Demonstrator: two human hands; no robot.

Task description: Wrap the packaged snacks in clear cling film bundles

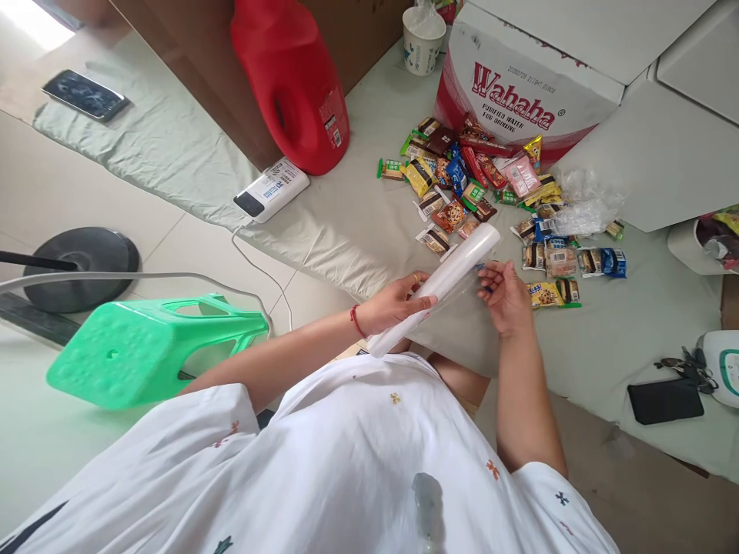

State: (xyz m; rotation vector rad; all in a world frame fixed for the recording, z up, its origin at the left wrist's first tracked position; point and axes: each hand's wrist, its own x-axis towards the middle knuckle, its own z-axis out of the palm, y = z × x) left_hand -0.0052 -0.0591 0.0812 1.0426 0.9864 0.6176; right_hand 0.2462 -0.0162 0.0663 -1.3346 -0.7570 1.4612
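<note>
A roll of clear plastic film (pixel 456 265) slants across the front of my body, above the edge of the cloth-covered table. My left hand (pixel 398 306) is wrapped round its lower half, thumb on top. On the other side, my right hand (pixel 503 298) is closed, its fingertips pinched at the film's loose edge, with a bit of dark blue showing at them. A thin see-through flap hangs between the roll and those fingers. Just beyond the roll's far end lie several small wrapped snacks (pixel 450 215) in a loose pile, some lined up in rows on the right.
Behind the snacks stands a Wahaha carton (pixel 519 92), with crumpled clear plastic (pixel 586 204) beside it. A red jug (pixel 297 85), white power bank (pixel 272 190) and paper cup (pixel 423 46) are further back. A black pouch (pixel 665 401) lies right; a green stool (pixel 155 346) is left.
</note>
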